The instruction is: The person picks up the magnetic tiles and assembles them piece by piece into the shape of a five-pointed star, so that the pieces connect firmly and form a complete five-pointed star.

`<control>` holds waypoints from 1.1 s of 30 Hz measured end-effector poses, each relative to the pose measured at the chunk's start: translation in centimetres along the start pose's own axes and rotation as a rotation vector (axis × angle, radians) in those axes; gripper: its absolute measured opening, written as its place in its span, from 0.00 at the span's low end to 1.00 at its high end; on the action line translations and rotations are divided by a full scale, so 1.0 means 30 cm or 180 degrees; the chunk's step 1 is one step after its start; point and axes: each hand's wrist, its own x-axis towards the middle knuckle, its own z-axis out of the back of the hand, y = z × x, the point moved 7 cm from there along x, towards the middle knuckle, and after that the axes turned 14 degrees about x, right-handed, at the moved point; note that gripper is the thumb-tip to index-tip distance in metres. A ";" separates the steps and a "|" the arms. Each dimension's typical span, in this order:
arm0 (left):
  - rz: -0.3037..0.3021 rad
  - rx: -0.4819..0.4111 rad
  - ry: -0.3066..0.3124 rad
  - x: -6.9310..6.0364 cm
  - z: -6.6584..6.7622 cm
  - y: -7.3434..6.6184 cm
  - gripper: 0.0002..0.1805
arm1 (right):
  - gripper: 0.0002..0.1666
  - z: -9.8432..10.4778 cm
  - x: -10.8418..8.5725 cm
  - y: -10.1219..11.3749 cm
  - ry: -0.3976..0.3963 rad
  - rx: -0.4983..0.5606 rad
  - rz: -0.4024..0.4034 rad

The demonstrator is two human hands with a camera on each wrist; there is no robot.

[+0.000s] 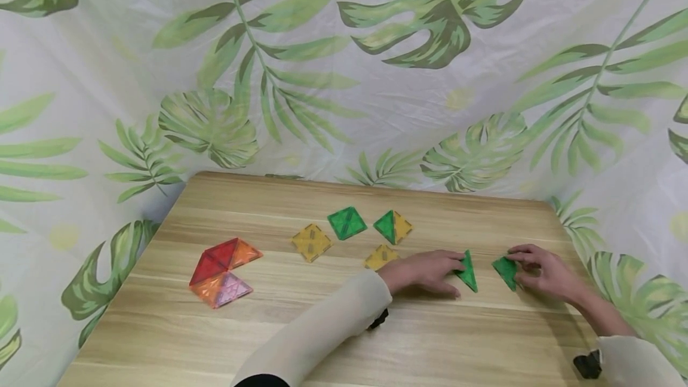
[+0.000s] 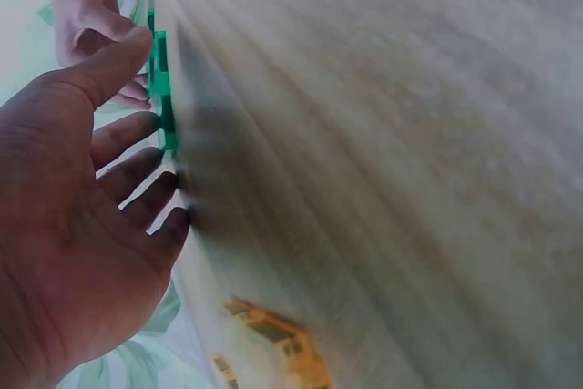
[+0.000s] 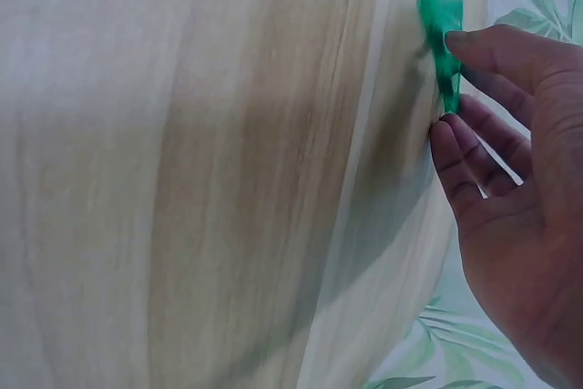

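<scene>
In the head view my left hand [image 1: 424, 272] reaches over the table's right half. Its fingertips touch the left side of a green triangular magnetic tile [image 1: 469, 272], with the thumb spread lower and off the tile. The left wrist view shows the left hand's fingers [image 2: 137, 157] loosely extended at green tile edges [image 2: 165, 102]. Farther right, my right hand [image 1: 548, 273] pinches a second green triangular tile [image 1: 504, 271] between thumb and fingers. In the right wrist view this green tile [image 3: 441, 15] is tilted off the wood, casting a shadow.
Left on the table [image 1: 161, 327] lies a fan of red, orange and pink triangles [image 1: 217, 255]. Mid-table are a yellow square pair [image 1: 312, 242], a green pair [image 1: 347, 223] and a green-yellow pair [image 1: 400, 227]. A yellow tile [image 1: 381, 254] lies partly behind my left hand.
</scene>
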 end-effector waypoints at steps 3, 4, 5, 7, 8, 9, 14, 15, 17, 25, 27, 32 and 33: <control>0.0018 -0.0041 -0.0013 -0.015 0.004 0.011 0.31 | 0.25 0.001 -0.007 0.001 -0.0043 -0.0141 -0.0064; 0.0027 -0.0044 -0.0021 -0.019 0.006 0.015 0.30 | 0.25 0.001 -0.009 0.002 -0.0056 -0.0191 -0.0088; 0.0035 -0.0055 -0.0034 -0.024 0.008 0.020 0.30 | 0.25 0.001 -0.012 0.002 -0.0068 -0.0220 -0.0124; 0.0049 -0.0076 -0.0081 -0.032 0.013 0.030 0.28 | 0.25 0.000 -0.016 0.006 -0.0090 -0.0261 -0.0155; 0.0052 -0.0085 -0.0115 -0.036 0.016 0.034 0.28 | 0.24 -0.001 -0.019 0.009 -0.0099 -0.0262 -0.0166; 0.0055 -0.0093 -0.0150 -0.038 0.019 0.037 0.27 | 0.24 -0.002 -0.021 0.012 -0.0109 -0.0262 -0.0155; 0.0107 -0.0079 -0.0344 -0.037 0.030 0.044 0.24 | 0.22 -0.007 -0.019 0.027 -0.0157 -0.0266 -0.0021; 0.0135 -0.0069 -0.0372 -0.035 0.031 0.044 0.25 | 0.23 -0.009 -0.015 0.030 -0.0161 -0.0278 0.0012; 0.0214 -0.0072 -0.0414 -0.030 0.032 0.043 0.28 | 0.26 -0.015 -0.003 0.035 -0.0142 -0.0283 0.0053; 0.0459 -0.0120 -0.0262 0.008 0.023 0.043 0.46 | 0.35 -0.050 0.053 0.048 0.0099 -0.0174 0.0108; 0.0435 -0.0101 -0.0241 0.019 0.022 0.047 0.46 | 0.36 -0.060 0.062 0.048 0.0172 -0.0114 0.0091; 0.0215 -0.0081 -0.0288 0.042 0.028 0.056 0.43 | 0.34 -0.067 0.073 0.045 0.0301 0.0137 0.0026; 0.0175 -0.0080 -0.0297 0.046 0.028 0.059 0.42 | 0.34 -0.066 0.073 0.046 0.0306 0.0159 0.0026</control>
